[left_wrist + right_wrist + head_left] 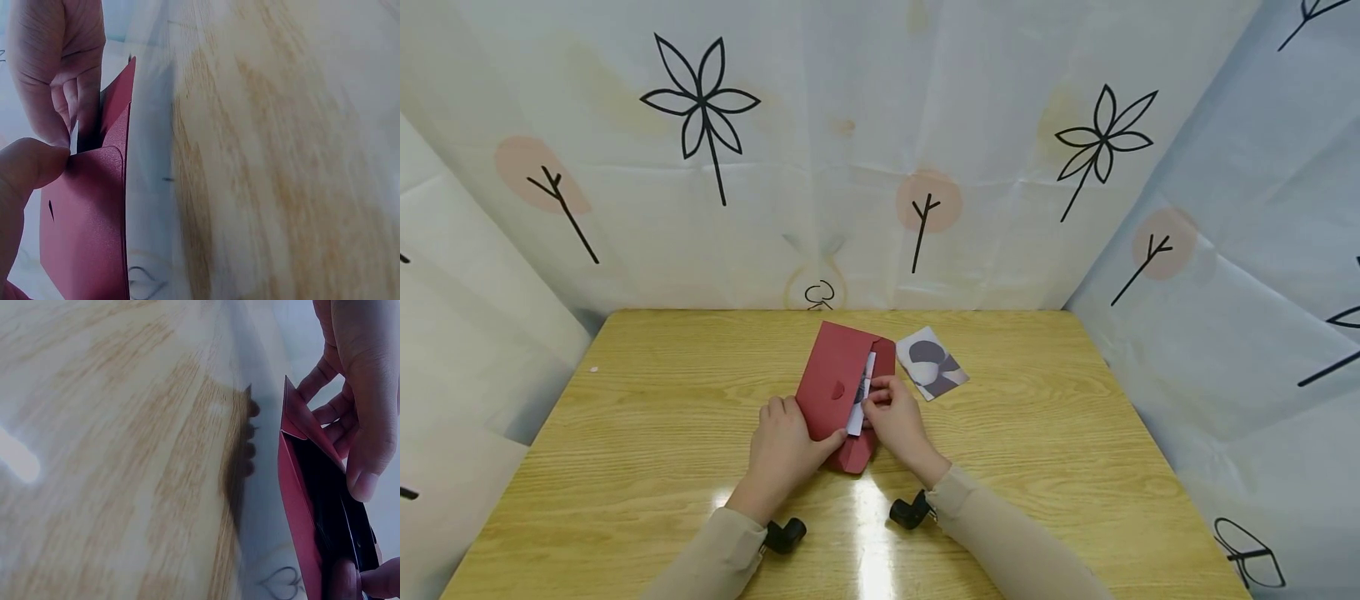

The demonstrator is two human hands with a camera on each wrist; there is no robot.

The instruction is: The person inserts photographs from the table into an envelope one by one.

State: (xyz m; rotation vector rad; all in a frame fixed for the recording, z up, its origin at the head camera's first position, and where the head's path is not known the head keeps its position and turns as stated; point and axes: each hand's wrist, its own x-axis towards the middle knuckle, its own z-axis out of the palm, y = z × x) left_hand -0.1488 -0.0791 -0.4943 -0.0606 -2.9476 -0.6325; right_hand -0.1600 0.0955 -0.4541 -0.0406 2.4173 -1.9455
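Observation:
A red paper envelope [833,367] with its flap [886,357] folded out stands tilted above the wooden table. My left hand [784,442] grips its near left edge, the thumb [37,164] pressing by the mouth and the fingers behind. Partly out of the mouth shows a white printed card [856,417] with dark patches. My right hand [901,423] pinches this card at the opening, and one fingertip [344,580] reaches inside. The card's lower part is hidden within the envelope.
A second printed card [931,363], grey and white, lies flat on the table [1037,467] right of the envelope. White cloth [850,167] with drawn flowers and trees hangs behind and at both sides. A tiny white scrap [593,369] lies at the far left.

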